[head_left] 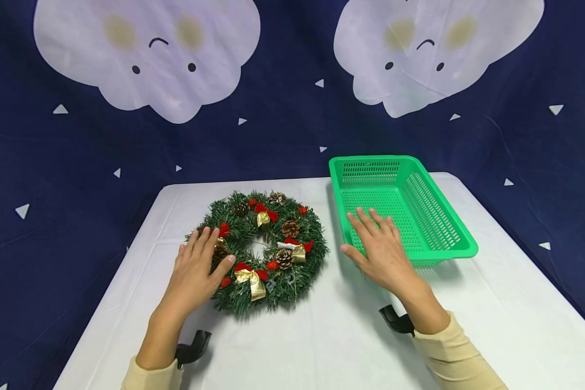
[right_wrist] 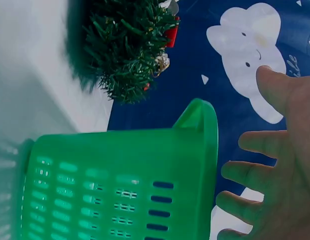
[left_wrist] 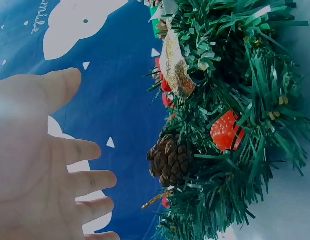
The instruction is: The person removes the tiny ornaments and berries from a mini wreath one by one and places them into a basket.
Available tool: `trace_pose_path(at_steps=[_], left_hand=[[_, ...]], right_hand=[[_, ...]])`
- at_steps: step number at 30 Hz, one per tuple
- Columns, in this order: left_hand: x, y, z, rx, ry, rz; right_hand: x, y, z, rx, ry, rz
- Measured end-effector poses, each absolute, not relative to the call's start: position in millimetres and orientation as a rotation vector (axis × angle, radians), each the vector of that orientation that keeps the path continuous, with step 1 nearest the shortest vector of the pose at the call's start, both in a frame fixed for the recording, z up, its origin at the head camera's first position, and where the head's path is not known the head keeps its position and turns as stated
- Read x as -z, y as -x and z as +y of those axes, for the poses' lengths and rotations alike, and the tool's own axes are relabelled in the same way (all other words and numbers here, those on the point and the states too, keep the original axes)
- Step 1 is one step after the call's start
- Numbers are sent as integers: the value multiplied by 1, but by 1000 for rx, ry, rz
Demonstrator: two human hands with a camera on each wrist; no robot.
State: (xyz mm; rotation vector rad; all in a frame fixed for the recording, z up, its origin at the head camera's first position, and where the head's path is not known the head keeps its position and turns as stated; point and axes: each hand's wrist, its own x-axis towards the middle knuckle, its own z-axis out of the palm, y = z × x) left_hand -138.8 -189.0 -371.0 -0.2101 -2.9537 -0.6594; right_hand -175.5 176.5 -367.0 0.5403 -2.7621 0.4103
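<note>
A green Christmas wreath (head_left: 244,306) with pinecones, red bows and gold ribbons lies on the white table. Over its left side hovers my left hand (head_left: 193,273), fingers straight and palm down. The left wrist view shows a gap between that hand (left_wrist: 34,150) and the wreath (left_wrist: 230,180). To the right stands a green plastic basket (head_left: 439,200) with slotted walls. My right hand (head_left: 382,254) is spread above the basket's near left corner, holding nothing. In the right wrist view its fingers (right_wrist: 247,175) are apart from the basket's rim (right_wrist: 209,150).
The white tablecloth (head_left: 283,352) covers the table, whose back edge meets a dark blue curtain (head_left: 287,146) printed with clouds and triangles. A black strap (head_left: 193,348) sits at the left wrist and another black strap (head_left: 396,319) at the right.
</note>
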Motion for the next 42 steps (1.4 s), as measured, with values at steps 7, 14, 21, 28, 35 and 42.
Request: trace_pose_path(at_steps=[7, 14, 21, 28, 35, 42], left_hand=[[376, 136, -193, 688, 219, -2900], [380, 132, -193, 743, 226, -2864], [383, 129, -193, 771, 203, -2837], [386, 122, -193, 821, 175, -2791], [392, 114, -192, 866, 125, -2753], [394, 108, -191, 893, 71, -2748]], right_hand=[[369, 176, 170, -440, -602, -2716], [370, 175, 163, -491, -642, -2676], [373, 175, 158, -507, -676, -2651], [377, 174, 153, -529, -716, -2594], [378, 174, 148, -556, -772, -2546], [381, 175, 143, -566, -794, -2535]])
